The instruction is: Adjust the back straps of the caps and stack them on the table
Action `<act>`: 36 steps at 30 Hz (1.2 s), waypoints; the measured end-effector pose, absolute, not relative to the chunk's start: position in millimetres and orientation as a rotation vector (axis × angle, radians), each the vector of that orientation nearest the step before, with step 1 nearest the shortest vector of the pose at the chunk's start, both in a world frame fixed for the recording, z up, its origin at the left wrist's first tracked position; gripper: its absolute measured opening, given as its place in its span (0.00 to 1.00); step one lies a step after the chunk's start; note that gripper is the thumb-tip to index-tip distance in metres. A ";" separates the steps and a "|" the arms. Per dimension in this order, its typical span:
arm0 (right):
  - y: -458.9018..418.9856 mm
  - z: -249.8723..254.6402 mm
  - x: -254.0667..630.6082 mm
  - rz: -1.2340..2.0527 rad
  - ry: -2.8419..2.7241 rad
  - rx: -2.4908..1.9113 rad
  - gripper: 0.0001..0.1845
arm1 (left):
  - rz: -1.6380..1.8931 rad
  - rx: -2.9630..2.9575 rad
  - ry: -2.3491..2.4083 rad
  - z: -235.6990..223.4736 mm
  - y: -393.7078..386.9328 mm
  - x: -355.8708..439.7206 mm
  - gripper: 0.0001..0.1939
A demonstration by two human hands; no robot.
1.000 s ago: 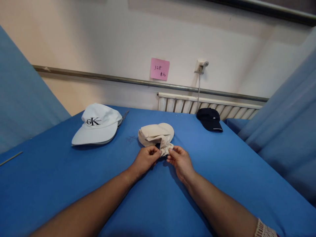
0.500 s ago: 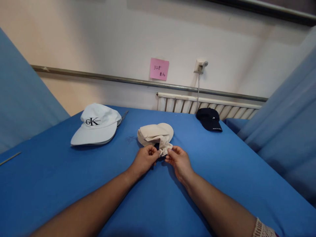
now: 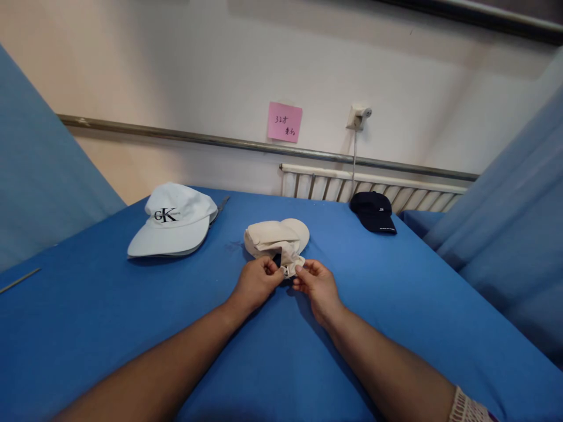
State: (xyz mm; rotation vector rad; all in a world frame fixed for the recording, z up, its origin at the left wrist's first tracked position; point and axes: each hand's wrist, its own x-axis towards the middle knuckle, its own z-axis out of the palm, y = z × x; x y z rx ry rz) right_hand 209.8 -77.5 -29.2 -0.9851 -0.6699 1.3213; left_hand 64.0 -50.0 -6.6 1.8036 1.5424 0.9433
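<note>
Left hand (image 3: 255, 284) and right hand (image 3: 320, 288) both pinch the back strap (image 3: 294, 271) of the beige cap (image 3: 269, 232), mid blue table (image 3: 185, 310) from where I stand, buckle (image 3: 287, 271) between them; strap handling looks under way, unfinished, cap not yet let go.

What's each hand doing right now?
Left hand: closed, pinching the strap of the beige cap.
Right hand: closed, pinching the same strap, right of the metal buckle.

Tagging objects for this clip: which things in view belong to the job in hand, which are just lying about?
In use:
beige fabric cap, held by left hand and right hand
its shiny metal buckle

Lying about:
white fabric cap with black lettering
dark fabric cap with white marks
thin tan stick
</note>
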 end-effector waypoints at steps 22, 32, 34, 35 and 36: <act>-76.7 -30.2 211.9 1.338 -0.649 -0.966 0.22 | 0.980 1.666 1.211 -7.7 -49.6 60.9 0.14; -78.5 -27.3 214.2 1.390 -0.568 -0.888 0.19 | 1.004 1.870 1.131 -1.0 -60.5 64.5 0.16; -78.7 -27.1 214.3 1.397 -0.563 -0.881 0.18 | 0.987 1.968 1.159 0.6 -62.2 64.8 0.14; -78.7 -27.0 214.3 1.399 -0.562 -0.881 0.18 | 0.982 2.014 1.172 0.9 -62.6 64.7 0.13; -78.7 -27.0 214.2 1.399 -0.562 -0.881 0.18 | 0.980 2.056 1.182 1.0 -62.7 64.6 0.12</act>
